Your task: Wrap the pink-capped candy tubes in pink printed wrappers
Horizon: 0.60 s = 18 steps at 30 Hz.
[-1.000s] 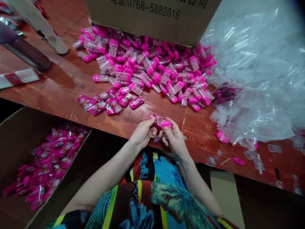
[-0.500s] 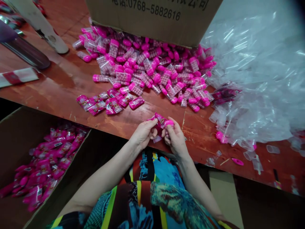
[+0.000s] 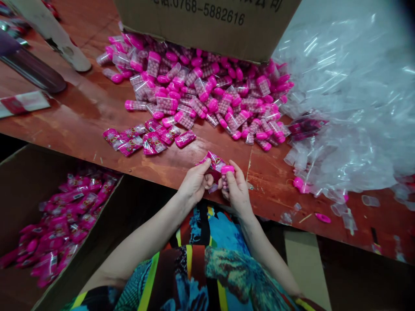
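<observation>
Near the table's front edge, my left hand [image 3: 196, 180] pinches a pink printed wrapper [image 3: 215, 162]. Close to its right, my right hand [image 3: 236, 186] holds a small clear bottle [image 3: 227, 169] of pink beads, its pink cap upward, beside the wrapper. Several printed pink packets [image 3: 154, 142] lie on the table to the left of my hands. Behind them spreads a large pile of pink-capped bottles [image 3: 201, 90]. Whether the bottle touches the wrapper is hard to tell.
A cardboard box [image 3: 207, 26] stands over the back of the pile. Clear plastic bags [image 3: 350, 108] cover the right side. Below the table at left, an open carton [image 3: 19, 172] holds pink packets. A dark tube [image 3: 32, 65] lies at the far left of the red table [image 3: 74, 129].
The bottle in my right hand has turned more upright and shifted slightly left. My left hand has moved a little left with the wrapper.
</observation>
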Tool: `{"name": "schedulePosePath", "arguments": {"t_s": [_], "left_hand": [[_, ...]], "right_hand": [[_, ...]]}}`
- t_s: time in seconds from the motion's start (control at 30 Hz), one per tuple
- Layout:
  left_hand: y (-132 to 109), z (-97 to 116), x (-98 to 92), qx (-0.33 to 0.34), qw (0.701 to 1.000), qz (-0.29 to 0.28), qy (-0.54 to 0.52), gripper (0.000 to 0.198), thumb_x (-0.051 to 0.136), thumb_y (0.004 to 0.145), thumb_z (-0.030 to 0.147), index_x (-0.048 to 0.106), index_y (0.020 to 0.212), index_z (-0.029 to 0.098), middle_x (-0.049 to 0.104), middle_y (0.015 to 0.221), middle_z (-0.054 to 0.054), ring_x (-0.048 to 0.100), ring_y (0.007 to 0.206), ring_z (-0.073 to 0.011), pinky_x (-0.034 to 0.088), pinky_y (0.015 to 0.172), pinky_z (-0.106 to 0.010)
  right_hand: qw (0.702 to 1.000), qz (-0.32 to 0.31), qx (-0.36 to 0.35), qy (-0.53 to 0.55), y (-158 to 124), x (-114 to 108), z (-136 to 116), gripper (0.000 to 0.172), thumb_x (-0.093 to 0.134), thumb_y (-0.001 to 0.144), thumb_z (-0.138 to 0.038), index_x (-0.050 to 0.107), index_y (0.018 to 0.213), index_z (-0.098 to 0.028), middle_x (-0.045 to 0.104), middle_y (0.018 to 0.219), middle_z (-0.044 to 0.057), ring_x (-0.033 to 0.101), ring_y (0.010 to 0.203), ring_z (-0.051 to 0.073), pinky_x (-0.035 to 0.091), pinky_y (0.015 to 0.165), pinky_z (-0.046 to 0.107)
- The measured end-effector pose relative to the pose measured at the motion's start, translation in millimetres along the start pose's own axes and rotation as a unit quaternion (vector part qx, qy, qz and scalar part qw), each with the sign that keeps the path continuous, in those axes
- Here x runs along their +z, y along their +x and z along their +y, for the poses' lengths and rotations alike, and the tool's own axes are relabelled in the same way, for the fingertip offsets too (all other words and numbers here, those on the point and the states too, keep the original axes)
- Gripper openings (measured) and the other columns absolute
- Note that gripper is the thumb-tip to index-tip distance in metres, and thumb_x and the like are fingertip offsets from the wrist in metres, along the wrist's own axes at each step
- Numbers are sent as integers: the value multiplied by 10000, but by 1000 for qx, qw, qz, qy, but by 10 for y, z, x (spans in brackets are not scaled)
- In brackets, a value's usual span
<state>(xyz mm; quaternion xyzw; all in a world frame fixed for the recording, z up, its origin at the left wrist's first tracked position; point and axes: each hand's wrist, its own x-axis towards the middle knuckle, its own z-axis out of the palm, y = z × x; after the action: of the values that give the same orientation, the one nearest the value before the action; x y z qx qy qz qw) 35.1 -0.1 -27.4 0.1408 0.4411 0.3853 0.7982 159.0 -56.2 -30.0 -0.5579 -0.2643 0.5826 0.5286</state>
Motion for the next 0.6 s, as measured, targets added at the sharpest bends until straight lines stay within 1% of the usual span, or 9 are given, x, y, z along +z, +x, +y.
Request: {"name": "schedulePosePath", "arguments": {"t_s": [0.13,0.2,0.27,0.33,0.4,0.47,0.53,0.6], "left_hand": [[-15,-14,-15,0,997,-73,28,420,623,926,518,586,719,155,519,417,11,515,364,-116,319,400,-208],[-29,-12,-12,-5,994,-104,40,444,595,934,552,612,757,145,542,432,-1,539,387,-123,335,411,-210],[-42,-12,-7,-6,991,-122,51,420,626,922,538,621,779,143,548,437,4,534,396,-110,335,420,-199],[-52,-14,-3,-11,988,-141,64,364,680,900,479,616,770,146,560,442,5,525,399,-97,323,423,-190],[-61,-15,1,-22,984,-158,74,319,708,884,426,626,768,140,590,466,-8,516,400,-87,305,419,-186],[-73,-11,6,-33,983,-164,79,325,703,883,419,646,758,125,616,496,-26,498,397,-72,287,414,-184],[-86,-2,14,-35,983,-159,83,343,702,881,417,660,723,115,602,492,-23,473,394,-57,276,414,-182],[-95,8,23,-35,983,-157,88,355,704,877,410,666,690,111,583,483,-15,454,398,-49,271,419,-181]], "right_hand": [[1000,-12,10,-7,-19,4,28,659,662,911,-510,427,1487,-294,617,828,-21,504,564,75,364,450,172],[1000,-17,18,-9,-20,-10,10,668,668,906,-506,426,1494,-301,625,848,-15,511,577,78,384,468,180],[999,-27,31,-14,-10,-28,-15,688,671,901,-514,416,1505,-305,620,833,-20,504,569,80,384,471,188],[998,-43,32,-24,7,-50,-31,698,665,904,-525,409,1513,-297,601,786,-30,499,553,85,388,478,202],[997,-61,17,-41,25,-72,-28,695,650,917,-532,404,1515,-277,577,740,-39,498,537,91,403,493,220],[995,-68,-11,-65,40,-92,-5,676,624,940,-526,392,1515,-257,552,693,-52,502,529,99,416,510,233],[992,-62,-48,-101,51,-110,31,631,597,968,-503,381,1507,-254,544,669,-62,518,541,107,427,528,236],[987,-53,-80,-132,58,-124,70,546,576,987,-483,415,1460,-263,550,665,-66,534,556,111,433,540,235]]}}
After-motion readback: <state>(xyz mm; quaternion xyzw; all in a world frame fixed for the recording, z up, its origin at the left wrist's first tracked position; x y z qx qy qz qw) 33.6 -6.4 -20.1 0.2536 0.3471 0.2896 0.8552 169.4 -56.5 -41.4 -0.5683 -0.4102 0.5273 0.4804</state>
